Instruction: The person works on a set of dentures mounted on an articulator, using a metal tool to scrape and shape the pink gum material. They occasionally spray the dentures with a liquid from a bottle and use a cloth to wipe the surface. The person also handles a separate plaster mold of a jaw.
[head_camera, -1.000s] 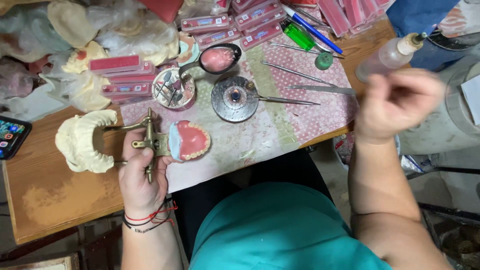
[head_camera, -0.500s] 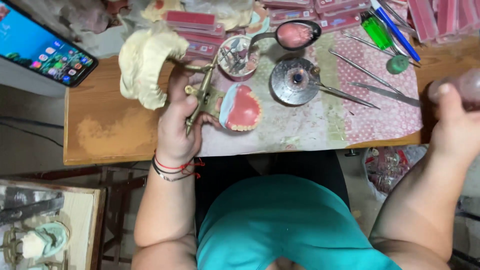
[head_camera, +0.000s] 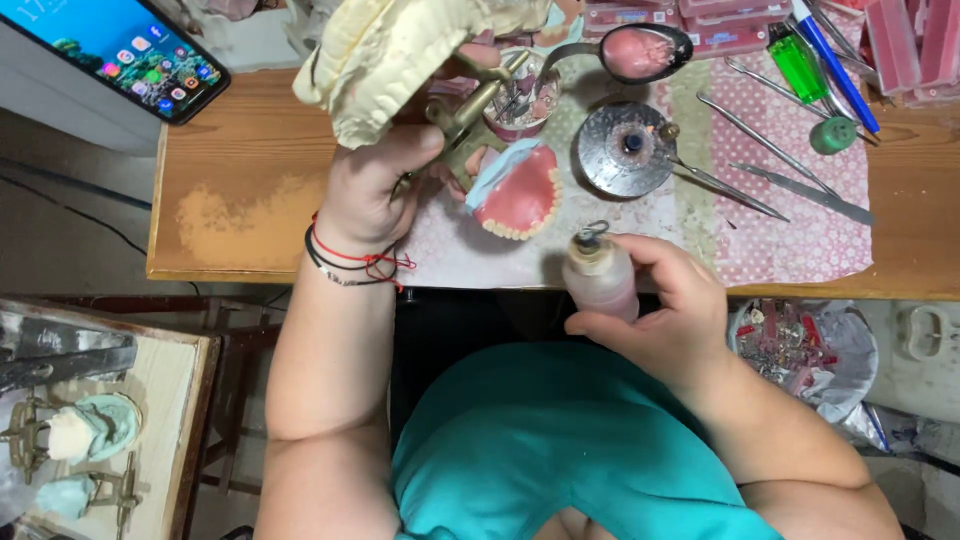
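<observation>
Since half a second ago, my right hand (head_camera: 665, 315) has brought the small pinkish dropper bottle (head_camera: 600, 275) to the desk's (head_camera: 230, 215) front edge, upright, nozzle pointing away. My left hand (head_camera: 375, 190) grips the brass articulator (head_camera: 465, 120) with its pink denture (head_camera: 520, 190); a spoon (head_camera: 635, 50) near the back edge holds pink paste.

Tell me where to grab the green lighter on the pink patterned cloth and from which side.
Grip the green lighter across its two long flat sides at mid-body, coming from above. It lies flat, slanted, with the blue pen close along its right side, so fingers should probably straddle it narrowly there.
</observation>
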